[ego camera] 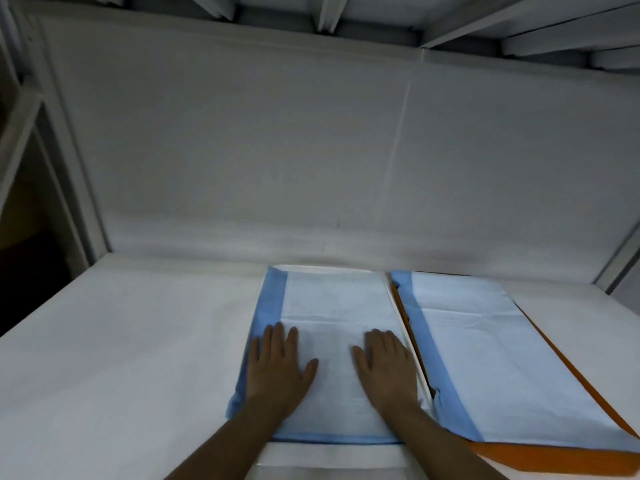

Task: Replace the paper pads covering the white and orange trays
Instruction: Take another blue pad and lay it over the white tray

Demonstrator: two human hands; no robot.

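**Both palms flat on the pad over the white tray**

The broad white surface (121, 341) carries two trays side by side near its front edge. The orange flat tray (540, 457) sits toward the right edge, a thin blue-bordered paper pad (502, 358) lying over it. Touching its left side, the white tray (332, 457) wears a matching blue-edged pad (332, 306). These sheets look light, limp and easily creased; I'd lift one by a blue corner. The left hand (277, 367) and right hand (388, 367) press on it with straight fingers, grip released, holding nothing.
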